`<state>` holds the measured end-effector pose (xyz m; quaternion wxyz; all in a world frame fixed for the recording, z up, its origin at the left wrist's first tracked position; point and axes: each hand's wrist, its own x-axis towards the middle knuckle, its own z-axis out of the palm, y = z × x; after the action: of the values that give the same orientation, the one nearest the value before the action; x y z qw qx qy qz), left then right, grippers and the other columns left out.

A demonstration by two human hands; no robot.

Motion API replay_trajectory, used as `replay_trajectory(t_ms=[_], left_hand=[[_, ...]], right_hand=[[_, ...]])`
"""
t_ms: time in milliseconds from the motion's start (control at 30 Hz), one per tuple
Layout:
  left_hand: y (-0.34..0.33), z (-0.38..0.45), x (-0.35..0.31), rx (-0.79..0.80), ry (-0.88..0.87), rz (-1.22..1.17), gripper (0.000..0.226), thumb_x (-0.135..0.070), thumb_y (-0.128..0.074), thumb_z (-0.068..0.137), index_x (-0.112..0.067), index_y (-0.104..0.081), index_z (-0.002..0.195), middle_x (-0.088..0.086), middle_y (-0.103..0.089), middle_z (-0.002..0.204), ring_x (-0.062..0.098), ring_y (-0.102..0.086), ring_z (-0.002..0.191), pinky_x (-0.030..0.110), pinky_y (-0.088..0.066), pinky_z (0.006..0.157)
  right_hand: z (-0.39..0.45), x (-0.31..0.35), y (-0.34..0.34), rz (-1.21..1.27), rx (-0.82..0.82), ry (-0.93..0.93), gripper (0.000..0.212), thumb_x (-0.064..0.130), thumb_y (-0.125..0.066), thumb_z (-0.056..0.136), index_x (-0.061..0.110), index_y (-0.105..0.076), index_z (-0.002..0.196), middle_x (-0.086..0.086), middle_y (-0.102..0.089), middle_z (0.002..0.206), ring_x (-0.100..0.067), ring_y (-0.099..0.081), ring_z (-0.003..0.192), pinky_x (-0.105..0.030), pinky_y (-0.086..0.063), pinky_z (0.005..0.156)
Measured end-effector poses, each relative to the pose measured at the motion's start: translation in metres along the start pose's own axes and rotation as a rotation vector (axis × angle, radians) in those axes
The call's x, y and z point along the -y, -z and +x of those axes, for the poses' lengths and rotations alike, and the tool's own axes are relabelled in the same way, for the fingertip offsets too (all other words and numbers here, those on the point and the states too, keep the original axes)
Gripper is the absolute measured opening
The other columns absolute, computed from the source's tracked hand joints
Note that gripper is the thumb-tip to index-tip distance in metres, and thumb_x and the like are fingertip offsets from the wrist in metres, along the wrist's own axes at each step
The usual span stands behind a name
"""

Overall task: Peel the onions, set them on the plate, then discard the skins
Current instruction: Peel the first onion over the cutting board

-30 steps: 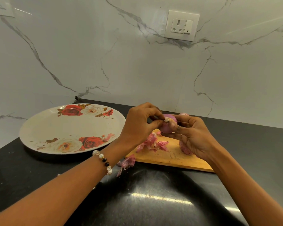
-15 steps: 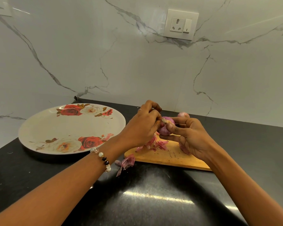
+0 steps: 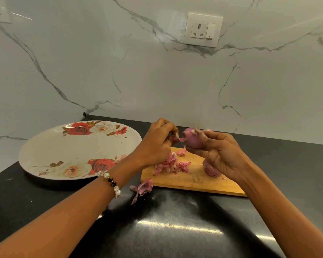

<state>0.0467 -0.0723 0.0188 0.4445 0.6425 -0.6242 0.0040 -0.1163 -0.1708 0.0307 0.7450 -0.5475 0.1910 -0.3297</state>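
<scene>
Since the last frame the two hands have pulled apart: the left hand [image 3: 157, 140] has drawn back toward the left with a strip of skin [image 3: 181, 139] between its fingertips, and the onion [image 3: 193, 139] now shows clear in the middle of the frame, not tucked between both hands like before.

Grip state: the left hand's fingers are pinched together on that skin strip, and the right hand [image 3: 220, 155] has thumb and fingers clamped round the onion, holding it up just above the far edge of the wooden cutting board [image 3: 194, 183].

To do this bit well, I'd say keep pulling the strip sideways and down along the onion rather than straight off, so it comes away long and doesn't tear short, and turn the onion a little in the right hand for the next strip.

The onion sits just right of the left fingertips, joined by the strip. Loose skins [image 3: 168, 164] lie on the board below, one more piece of peel [image 3: 143, 189] on the black desk [image 3: 157, 229]. Another onion [image 3: 210, 169] rests on the board under the right palm. The floral plate [image 3: 45, 146] at left has no onions on it yet.
</scene>
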Motion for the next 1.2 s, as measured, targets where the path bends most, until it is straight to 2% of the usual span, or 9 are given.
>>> replay_trajectory(t_ms=[167,333,433,533,567,667,733,900,1200], left_hand=[[0.005,-0.001,0.005,0.035,0.013,0.242,0.015,-0.002,-0.053,0.089,-0.013,-0.057,0.098,0.002,-0.048,0.111,0.018,-0.041,0.107,0.026,-0.039,0.086],[0.011,-0.001,0.006,0.146,0.095,0.546,0.025,-0.026,-0.055,0.091,-0.013,-0.060,0.112,0.004,-0.049,0.124,0.022,-0.041,0.117,0.042,-0.044,0.097],[0.012,-0.002,0.004,0.119,0.065,0.387,0.019,-0.021,-0.059,0.089,-0.018,-0.067,0.106,0.000,-0.054,0.119,0.016,-0.045,0.112,0.033,-0.044,0.094],[0.013,0.000,-0.003,0.065,0.092,0.135,0.023,-0.017,-0.061,0.090,-0.018,-0.068,0.112,-0.006,-0.061,0.111,0.005,-0.055,0.097,0.007,-0.043,0.077],[0.012,0.000,-0.007,0.046,0.124,0.042,0.023,-0.021,-0.062,0.091,-0.018,-0.068,0.113,-0.007,-0.065,0.107,0.004,-0.058,0.093,0.005,-0.044,0.074],[0.010,-0.001,-0.012,0.053,0.256,-0.232,0.033,-0.033,-0.066,0.087,-0.017,-0.067,0.116,-0.003,-0.071,0.101,0.009,-0.067,0.086,0.024,-0.056,0.082],[0.010,-0.003,-0.013,0.098,0.309,-0.346,0.034,-0.030,-0.070,0.085,-0.016,-0.068,0.115,0.001,-0.073,0.096,0.014,-0.071,0.081,0.032,-0.059,0.079],[0.011,-0.005,-0.012,0.136,0.325,-0.468,0.030,-0.007,-0.073,0.082,-0.011,-0.069,0.112,0.005,-0.073,0.095,0.019,-0.072,0.077,0.028,-0.059,0.069],[0.010,-0.004,-0.006,0.119,0.354,-0.441,0.028,-0.001,-0.068,0.082,-0.010,-0.071,0.108,0.005,-0.074,0.093,0.018,-0.072,0.080,0.030,-0.060,0.072]], right_hand=[[0.001,0.000,0.001,0.048,-0.016,0.005,0.031,0.006,-0.062,0.075,-0.009,-0.065,0.102,-0.025,-0.065,0.117,-0.037,-0.068,0.105,-0.044,-0.061,0.078],[0.000,0.004,0.003,0.047,-0.050,0.055,0.024,0.005,-0.060,0.082,-0.006,-0.065,0.103,-0.014,-0.074,0.094,-0.025,-0.074,0.086,-0.037,-0.062,0.071],[0.000,0.004,0.003,-0.006,-0.049,0.073,0.021,0.001,-0.058,0.085,-0.003,-0.066,0.104,-0.011,-0.074,0.092,-0.024,-0.074,0.085,-0.036,-0.062,0.070],[0.001,0.000,0.004,-0.074,-0.016,0.074,0.036,0.007,-0.063,0.077,-0.004,-0.064,0.112,-0.020,-0.070,0.105,-0.030,-0.073,0.092,-0.038,-0.062,0.072],[0.000,-0.001,0.004,-0.124,-0.007,0.079,0.040,0.008,-0.065,0.076,-0.003,-0.064,0.115,-0.022,-0.068,0.110,-0.033,-0.071,0.095,-0.038,-0.062,0.073],[-0.002,-0.004,0.001,-0.274,0.025,0.109,0.041,0.011,-0.069,0.072,0.004,-0.066,0.113,-0.020,-0.066,0.115,-0.032,-0.071,0.098,-0.036,-0.061,0.074],[-0.003,-0.006,-0.002,-0.355,0.051,0.125,0.045,0.013,-0.071,0.070,0.006,-0.065,0.115,-0.019,-0.065,0.115,-0.031,-0.071,0.097,-0.037,-0.061,0.076],[-0.005,-0.007,-0.004,-0.394,0.064,0.123,0.052,0.014,-0.073,0.069,0.006,-0.064,0.119,-0.018,-0.065,0.116,-0.030,-0.071,0.097,-0.038,-0.061,0.076],[-0.007,-0.006,-0.006,-0.442,0.071,0.119,0.052,0.016,-0.074,0.068,0.004,-0.065,0.118,-0.015,-0.066,0.113,-0.030,-0.071,0.097,-0.046,-0.060,0.081]])
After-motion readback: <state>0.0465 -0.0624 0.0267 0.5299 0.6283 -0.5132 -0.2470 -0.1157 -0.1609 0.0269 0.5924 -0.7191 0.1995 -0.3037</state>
